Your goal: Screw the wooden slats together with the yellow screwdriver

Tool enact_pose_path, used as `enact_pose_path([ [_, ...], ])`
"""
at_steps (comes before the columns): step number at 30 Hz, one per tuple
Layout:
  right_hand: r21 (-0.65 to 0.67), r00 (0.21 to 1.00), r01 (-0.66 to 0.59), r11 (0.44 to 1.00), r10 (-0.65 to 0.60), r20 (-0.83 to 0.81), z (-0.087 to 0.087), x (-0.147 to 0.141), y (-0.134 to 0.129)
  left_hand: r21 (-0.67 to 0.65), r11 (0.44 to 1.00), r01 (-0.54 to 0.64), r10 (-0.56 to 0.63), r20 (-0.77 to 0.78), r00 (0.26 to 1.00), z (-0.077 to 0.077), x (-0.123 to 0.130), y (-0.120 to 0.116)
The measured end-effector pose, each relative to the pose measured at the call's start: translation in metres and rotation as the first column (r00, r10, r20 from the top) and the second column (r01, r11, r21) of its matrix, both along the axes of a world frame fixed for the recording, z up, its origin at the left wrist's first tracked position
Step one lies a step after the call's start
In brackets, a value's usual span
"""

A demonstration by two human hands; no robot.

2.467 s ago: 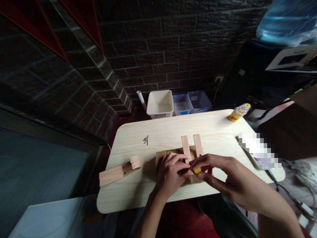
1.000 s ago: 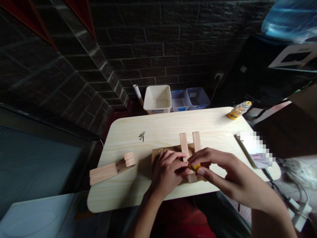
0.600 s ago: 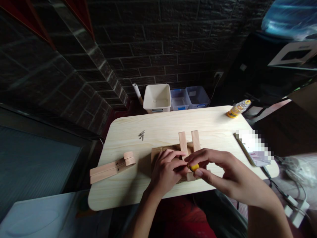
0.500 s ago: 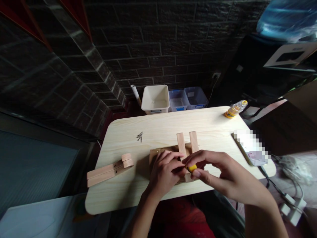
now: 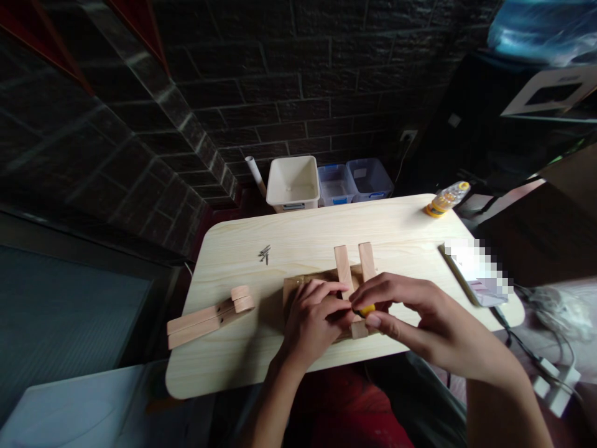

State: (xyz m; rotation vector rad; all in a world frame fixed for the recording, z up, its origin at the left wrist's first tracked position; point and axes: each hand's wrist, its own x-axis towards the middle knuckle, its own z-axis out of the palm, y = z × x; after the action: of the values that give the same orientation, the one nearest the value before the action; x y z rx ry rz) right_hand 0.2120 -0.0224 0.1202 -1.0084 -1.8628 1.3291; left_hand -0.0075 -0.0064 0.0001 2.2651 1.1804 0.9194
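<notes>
A yellow-and-black handled tool, seen mostly end-on, is pinched in the fingers of my right hand. My left hand rests on a brown box, its fingertips close to the tool's front end. What those fingertips press or grip is too small to make out. Two wooden strips, one left and one right, lie across the box and stick out beyond its far side. A small wooden piece shows at the near side, below the tool.
On the table lie several screws, long wooden pieces with round wooden discs, a clear bottle with yellow ends and a phone-like device with a cable. Bins stand beyond the far edge.
The yellow handle has turned a little in my right hand, and the fingers have shifted slightly. My left hand stays on the box. The whole view has shifted slightly.
</notes>
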Motion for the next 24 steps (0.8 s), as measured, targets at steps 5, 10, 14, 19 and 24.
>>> enact_pose_path([
  [5, 0.039, 0.998, -0.058, 0.998, 0.057, 0.009, 0.0021, -0.0025, 0.0016, 0.01, 1.0, -0.006, 0.006, -0.031, 1.0, -0.0024, -0.001, 0.0],
  [10, -0.012, 0.998, -0.062, 0.998, 0.062, 0.015, 0.0032, -0.0013, 0.0006, 0.004, 1.0, -0.01, 0.01, -0.021, 1.0, -0.0031, -0.0007, -0.0004],
  [14, -0.015, 0.998, -0.064, 0.998, 0.064, 0.0, 0.0036, -0.0028, 0.0015, -0.006, 1.0, -0.019, 0.019, -0.009, 1.0, -0.001, 0.0002, -0.0003],
  [19, 0.012, 0.999, -0.051, 0.999, 0.051, -0.018, 0.0029, -0.0039, 0.0022, -0.001, 1.0, -0.02, 0.02, -0.003, 1.0, 0.0015, 0.0, -0.0004],
  [24, 0.005, 0.999, -0.042, 0.999, 0.042, -0.004, 0.003, -0.0017, 0.0003, -0.003, 1.0, -0.025, 0.025, -0.001, 1.0, 0.0017, 0.0005, -0.001],
])
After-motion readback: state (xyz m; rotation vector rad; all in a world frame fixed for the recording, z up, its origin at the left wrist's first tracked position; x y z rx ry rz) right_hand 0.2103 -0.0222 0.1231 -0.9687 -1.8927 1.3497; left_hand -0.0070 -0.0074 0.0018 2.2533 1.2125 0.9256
